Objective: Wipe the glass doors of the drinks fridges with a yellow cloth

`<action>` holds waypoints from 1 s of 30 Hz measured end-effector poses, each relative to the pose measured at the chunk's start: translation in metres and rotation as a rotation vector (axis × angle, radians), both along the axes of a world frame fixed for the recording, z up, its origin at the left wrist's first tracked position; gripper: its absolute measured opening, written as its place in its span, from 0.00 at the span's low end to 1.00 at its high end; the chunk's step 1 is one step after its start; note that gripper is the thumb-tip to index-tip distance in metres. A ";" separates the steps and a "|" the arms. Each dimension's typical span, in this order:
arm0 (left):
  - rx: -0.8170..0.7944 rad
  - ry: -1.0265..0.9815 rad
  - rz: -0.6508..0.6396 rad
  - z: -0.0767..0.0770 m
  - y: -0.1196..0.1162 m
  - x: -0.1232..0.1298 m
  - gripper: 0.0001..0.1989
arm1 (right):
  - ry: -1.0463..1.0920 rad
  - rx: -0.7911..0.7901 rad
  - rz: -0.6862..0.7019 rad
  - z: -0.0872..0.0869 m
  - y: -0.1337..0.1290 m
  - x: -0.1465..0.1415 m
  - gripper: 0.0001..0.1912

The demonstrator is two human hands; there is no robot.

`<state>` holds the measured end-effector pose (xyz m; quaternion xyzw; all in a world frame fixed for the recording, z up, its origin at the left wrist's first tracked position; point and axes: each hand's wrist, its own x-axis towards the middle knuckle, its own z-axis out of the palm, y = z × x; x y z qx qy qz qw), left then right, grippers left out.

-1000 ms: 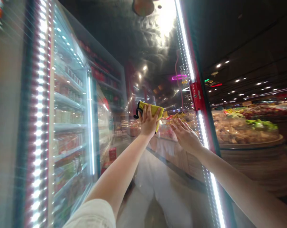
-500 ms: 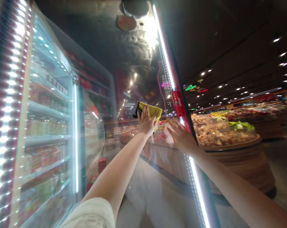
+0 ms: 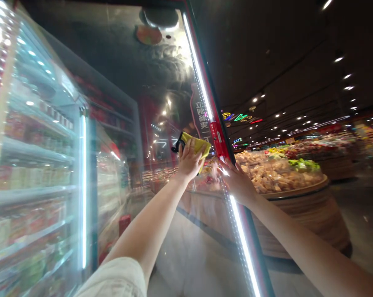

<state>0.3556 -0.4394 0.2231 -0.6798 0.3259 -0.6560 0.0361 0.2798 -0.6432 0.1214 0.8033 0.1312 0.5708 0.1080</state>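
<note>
From here I see a folded yellow cloth with black edging (image 3: 204, 147), slightly tilted, seemingly flat against a tall, red-edged clear glass door (image 3: 170, 88), near its lit right edge; streaky haze marks the door's upper right corner.

The only camera sits on a head and looks ahead, quite near a glass door (image 3: 164, 86) at twelve o'clock, with bright shelves (image 3: 38, 194) at nine o'clock.
</note>
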 end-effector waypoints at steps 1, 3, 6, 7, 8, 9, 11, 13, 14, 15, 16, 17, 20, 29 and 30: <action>0.095 -0.008 -0.002 -0.011 0.001 0.001 0.26 | 0.008 -0.002 -0.001 -0.001 -0.002 0.000 0.27; 0.259 -0.015 0.003 -0.028 0.007 0.002 0.29 | 0.020 0.002 -0.005 -0.003 -0.005 -0.002 0.27; 0.295 -0.017 0.008 -0.025 0.006 0.003 0.30 | 0.012 0.023 -0.010 -0.001 -0.007 -0.004 0.28; 0.246 -0.018 0.005 -0.019 0.000 0.004 0.28 | 0.002 0.033 -0.009 0.001 -0.008 -0.005 0.28; 0.179 -0.017 -0.001 -0.013 -0.007 0.004 0.26 | -0.010 0.040 -0.009 0.002 -0.009 -0.006 0.27; 0.109 -0.014 -0.007 -0.008 -0.015 0.004 0.25 | -0.021 0.044 -0.009 0.003 -0.009 -0.006 0.27; 0.015 0.000 -0.020 -0.008 -0.028 0.005 0.25 | -0.036 0.039 -0.012 0.002 -0.011 -0.006 0.27; 0.051 0.022 -0.030 -0.022 -0.029 0.004 0.25 | -0.039 0.032 -0.016 -0.004 -0.013 -0.006 0.28; 0.115 0.034 -0.033 -0.032 -0.026 0.003 0.25 | -0.036 0.033 -0.017 -0.008 -0.014 -0.005 0.28; 0.202 0.046 -0.033 -0.043 -0.020 0.002 0.25 | -0.029 0.039 -0.017 -0.012 -0.015 -0.004 0.29; 0.296 0.057 -0.032 -0.051 -0.013 0.001 0.24 | -0.020 0.046 -0.015 -0.016 -0.016 -0.003 0.31; 0.387 0.070 -0.028 -0.057 -0.006 0.000 0.23 | -0.008 0.054 -0.012 -0.019 -0.016 -0.001 0.32; 0.529 0.100 -0.013 -0.052 0.005 -0.003 0.21 | 0.027 0.075 0.003 -0.018 -0.015 0.001 0.36; 0.164 0.105 0.025 -0.066 0.014 -0.013 0.29 | 0.058 0.189 0.129 0.001 0.002 0.011 0.33; 0.283 0.112 0.019 -0.074 0.019 -0.014 0.29 | 0.062 0.206 0.156 0.001 0.005 0.013 0.33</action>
